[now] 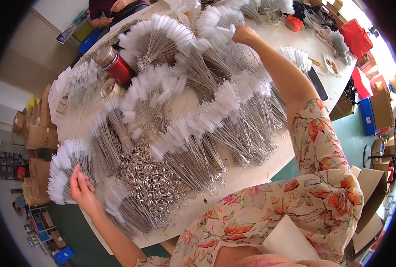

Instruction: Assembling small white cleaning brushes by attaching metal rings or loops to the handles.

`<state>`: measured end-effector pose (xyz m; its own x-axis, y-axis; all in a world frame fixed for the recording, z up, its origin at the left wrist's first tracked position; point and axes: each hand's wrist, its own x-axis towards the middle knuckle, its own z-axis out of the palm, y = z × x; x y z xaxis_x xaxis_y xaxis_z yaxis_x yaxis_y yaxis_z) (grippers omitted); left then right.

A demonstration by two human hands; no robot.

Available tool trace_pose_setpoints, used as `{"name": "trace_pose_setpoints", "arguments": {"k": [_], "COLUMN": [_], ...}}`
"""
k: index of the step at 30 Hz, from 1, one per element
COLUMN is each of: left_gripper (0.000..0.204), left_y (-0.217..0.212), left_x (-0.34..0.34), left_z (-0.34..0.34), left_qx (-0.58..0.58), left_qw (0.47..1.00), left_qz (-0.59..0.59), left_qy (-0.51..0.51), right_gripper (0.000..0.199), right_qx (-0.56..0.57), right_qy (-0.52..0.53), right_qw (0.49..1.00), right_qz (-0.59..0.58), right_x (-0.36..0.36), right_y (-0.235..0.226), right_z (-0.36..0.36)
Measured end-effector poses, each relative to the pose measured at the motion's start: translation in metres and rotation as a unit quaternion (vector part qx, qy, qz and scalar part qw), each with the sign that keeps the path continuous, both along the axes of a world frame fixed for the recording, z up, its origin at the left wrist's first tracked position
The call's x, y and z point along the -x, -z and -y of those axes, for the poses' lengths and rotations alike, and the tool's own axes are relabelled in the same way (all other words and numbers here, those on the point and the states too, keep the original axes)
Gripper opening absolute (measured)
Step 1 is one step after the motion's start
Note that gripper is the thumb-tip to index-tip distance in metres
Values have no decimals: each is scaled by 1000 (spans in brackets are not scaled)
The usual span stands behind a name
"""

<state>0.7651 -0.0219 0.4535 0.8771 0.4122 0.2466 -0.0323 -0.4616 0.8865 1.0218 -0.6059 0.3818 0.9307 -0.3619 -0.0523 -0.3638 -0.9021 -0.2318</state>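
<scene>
My left hand [81,186] is open, its fingers loosely stretched against a fanned bundle of white-bristled wire brushes [59,180] at the table's left edge. Far off at the back, my right hand [246,35] is closed in a pinch at a brush [232,30] on the rim of another bundle [216,18]. The brush's stem is hidden among the others. Between my hands lie more brush bundles, several with bands round their thin wire stems. A long row of brushes [224,104] crosses the middle. A heap of small metal rings [151,182] sits nearer me.
A red flask with a metal lid [114,64] and a tape roll [111,89] stand at the back left of the white table [276,160]. A dark flat device [317,83] lies at the right. Cardboard boxes [42,120] flank the table. Another person [113,11] sits beyond it.
</scene>
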Motion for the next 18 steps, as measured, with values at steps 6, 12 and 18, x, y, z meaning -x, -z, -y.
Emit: {"name": "trace_pose_setpoints", "arguments": {"k": [6, 12, 18], "left_gripper": [30, 29, 26], "left_y": [9, 51, 74], "left_x": [67, 134, 183], "left_z": [23, 27, 39], "left_qx": [113, 298, 362], "left_qw": [992, 954, 931], "left_qz": [-47, -13, 18], "left_qy": [-16, -5, -43], "right_gripper": [17, 18, 38], "right_qx": [-207, -103, 117], "right_qy": [-102, -346, -218], "right_qw": [860, 906, 967], "right_qz": [456, 220, 63], "right_x": [13, 41, 53], "right_y": [-46, -51, -42], "right_z": [-19, -99, -165]}}
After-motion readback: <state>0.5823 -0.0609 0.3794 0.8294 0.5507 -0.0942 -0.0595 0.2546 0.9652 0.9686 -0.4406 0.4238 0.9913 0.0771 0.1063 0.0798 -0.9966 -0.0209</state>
